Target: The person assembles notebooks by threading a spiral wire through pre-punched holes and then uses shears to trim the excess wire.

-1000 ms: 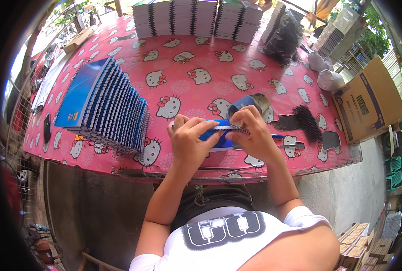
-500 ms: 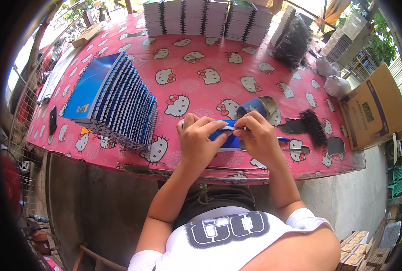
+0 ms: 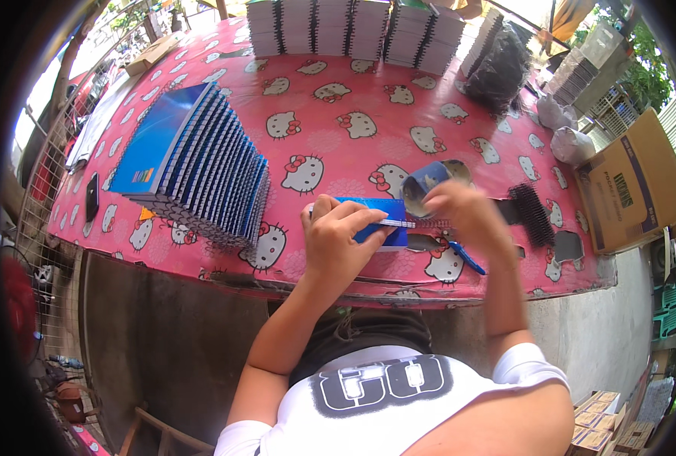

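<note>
My left hand [image 3: 339, 232] grips a small blue notebook [image 3: 376, 211] near the table's front edge, thumb and fingers pinching its bound edge. From that edge a thin wire-like coil [image 3: 433, 223] sticks out to the right. My right hand [image 3: 471, 216] is off the notebook, smeared by motion, just above and right of the coil; its fingers are too blurred to read. Beside it lies a round camouflage-patterned thing [image 3: 427, 179], partly covered by the hand. A blue-handled tool [image 3: 467, 257], perhaps pliers, lies right of the notebook. Farther right rests a bunch of black spiral coils [image 3: 531, 215].
A tall stack of blue spiral notebooks [image 3: 193, 156] stands at left, near a phone [image 3: 91, 197]. More spiral-bound stacks [image 3: 330, 29] line the far edge, with a black plastic bag [image 3: 499, 70] beside them. An open cardboard box [image 3: 634, 182] is at right. Pink patterned cloth [image 3: 322, 99] covers the table.
My right hand has let go of the notebook's edge and swung right, uncovering the protruding coil and the blue-handled tool. My left hand stays on the notebook.
</note>
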The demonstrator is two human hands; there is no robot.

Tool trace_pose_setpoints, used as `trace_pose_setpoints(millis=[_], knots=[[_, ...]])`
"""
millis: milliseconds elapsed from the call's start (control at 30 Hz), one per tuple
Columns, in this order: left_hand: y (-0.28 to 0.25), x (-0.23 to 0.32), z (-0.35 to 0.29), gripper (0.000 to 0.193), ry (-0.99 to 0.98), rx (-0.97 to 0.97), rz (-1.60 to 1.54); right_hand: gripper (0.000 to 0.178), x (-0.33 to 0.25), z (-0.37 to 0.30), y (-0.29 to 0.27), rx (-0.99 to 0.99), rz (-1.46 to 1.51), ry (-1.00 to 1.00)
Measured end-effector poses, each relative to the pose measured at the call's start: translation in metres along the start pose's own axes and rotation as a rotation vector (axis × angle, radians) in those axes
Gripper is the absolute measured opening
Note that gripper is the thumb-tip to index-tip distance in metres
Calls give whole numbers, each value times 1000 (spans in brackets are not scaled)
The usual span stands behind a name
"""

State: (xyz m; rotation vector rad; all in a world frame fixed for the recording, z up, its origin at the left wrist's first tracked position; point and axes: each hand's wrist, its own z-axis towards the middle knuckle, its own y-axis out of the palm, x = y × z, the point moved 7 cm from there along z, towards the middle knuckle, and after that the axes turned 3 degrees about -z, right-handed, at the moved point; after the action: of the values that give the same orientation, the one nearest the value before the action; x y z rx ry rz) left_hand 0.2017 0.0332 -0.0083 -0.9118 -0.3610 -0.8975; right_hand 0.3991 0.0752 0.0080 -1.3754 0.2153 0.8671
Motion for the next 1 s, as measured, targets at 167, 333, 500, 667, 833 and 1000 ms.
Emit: trace_pose_setpoints(millis=[167, 333, 500, 667, 833, 1000], knots=[[5, 2, 9, 26, 73, 32, 4, 40, 94, 21, -21, 61, -426, -312], [4, 2, 13, 27, 59, 62, -57, 36, 112, 23, -23, 193, -76, 46], [10, -5, 10, 25, 59, 8, -62, 32, 96, 24, 0, -65, 229, -221], [6, -3, 12, 26, 49, -8, -66, 33, 41, 31, -8, -88, 405, -9], [-5, -5, 12, 32, 44, 112, 20, 33, 43, 36, -3, -45, 379, -55], [-1, -22, 13, 33, -122, 79, -198, 30, 37, 32, 6, -101, 708, -144]])
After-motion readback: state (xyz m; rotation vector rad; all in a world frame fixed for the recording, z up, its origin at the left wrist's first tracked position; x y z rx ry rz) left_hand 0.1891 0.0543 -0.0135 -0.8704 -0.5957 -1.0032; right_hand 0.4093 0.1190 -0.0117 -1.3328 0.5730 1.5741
